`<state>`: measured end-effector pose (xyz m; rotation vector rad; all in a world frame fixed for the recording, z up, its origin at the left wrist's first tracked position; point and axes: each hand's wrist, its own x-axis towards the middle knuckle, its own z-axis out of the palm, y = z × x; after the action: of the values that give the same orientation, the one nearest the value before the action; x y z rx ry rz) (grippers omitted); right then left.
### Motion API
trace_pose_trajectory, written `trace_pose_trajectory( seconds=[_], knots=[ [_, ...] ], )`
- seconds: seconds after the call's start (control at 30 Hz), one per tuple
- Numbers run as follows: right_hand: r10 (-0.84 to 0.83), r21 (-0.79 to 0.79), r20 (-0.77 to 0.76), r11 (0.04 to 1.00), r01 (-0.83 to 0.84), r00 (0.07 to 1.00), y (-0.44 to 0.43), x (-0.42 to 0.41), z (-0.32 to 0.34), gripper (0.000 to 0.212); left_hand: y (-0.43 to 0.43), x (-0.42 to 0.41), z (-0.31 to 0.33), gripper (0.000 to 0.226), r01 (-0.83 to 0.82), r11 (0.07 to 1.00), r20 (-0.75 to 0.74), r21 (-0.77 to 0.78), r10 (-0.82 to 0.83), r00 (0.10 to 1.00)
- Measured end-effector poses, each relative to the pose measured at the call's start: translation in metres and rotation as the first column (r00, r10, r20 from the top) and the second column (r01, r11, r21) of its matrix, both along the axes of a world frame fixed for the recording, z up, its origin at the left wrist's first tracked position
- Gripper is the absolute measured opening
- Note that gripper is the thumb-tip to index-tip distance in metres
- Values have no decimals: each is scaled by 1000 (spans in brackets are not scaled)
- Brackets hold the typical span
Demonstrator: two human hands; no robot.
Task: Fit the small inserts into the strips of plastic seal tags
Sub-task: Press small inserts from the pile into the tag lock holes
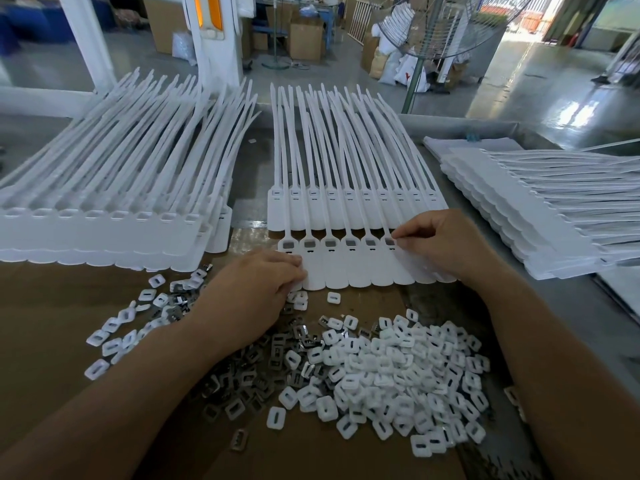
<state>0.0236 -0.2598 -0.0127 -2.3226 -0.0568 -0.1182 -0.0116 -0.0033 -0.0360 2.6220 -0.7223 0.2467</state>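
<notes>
1. The right hand (440, 244) has thumb and forefinger closed in a pinch on a grey insert (389, 241) at the sixth socket of the near strip of seal tags (346, 275).
2. The left hand (256, 289) has bent fingers, tips on the strip's left edge; whether they hold anything is hidden.
3. The strip is smooth white plastic with flat, rounded tags and thin tails.
4. Shiny metal inserts (249, 372) and white slotted caps (398, 368) lie heaped on brown cardboard (69, 306).

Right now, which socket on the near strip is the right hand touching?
The sixth socket from the left: the right hand pinches at its edge; the others lie untouched.
</notes>
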Motion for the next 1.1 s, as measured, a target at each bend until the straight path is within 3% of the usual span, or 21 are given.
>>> trace_pose_trajectory(
  seconds=[0.13, 0.27, 0.37, 0.57, 0.87, 1.1],
  knots=[
    [126, -6, -7, 992, -126, 992, 8, -8, 13, 20, 0, 1, 0, 29, 5, 1000, 7, 4, -5, 1000],
    [369, -97, -125, 919, -381, 921, 28, -21, 20, 19, 0, 0, 1, 29, 6, 1000, 10, -1, -6, 1000],
    [454, -154, -226, 857, -492, 862, 36, -28, 22, 16, -1, 1, 2, 29, -1, 1000, 3, -6, 1, 1000],
    [498, -128, -442, 788, -602, 746, 36, -35, 27, 18, -1, 2, 2, 29, 3, 1000, 5, 3, -3, 1000],
    [471, -146, -511, 777, -613, 719, 32, -34, 31, 25, -2, 3, 1, 28, -3, 1000, 12, -4, 3, 1000],
    [451, -282, -499, 723, -630, 740, 35, -35, 28, 21, -2, 4, 1, 27, -5, 1000, 8, -10, 5, 1000]
  ],
)
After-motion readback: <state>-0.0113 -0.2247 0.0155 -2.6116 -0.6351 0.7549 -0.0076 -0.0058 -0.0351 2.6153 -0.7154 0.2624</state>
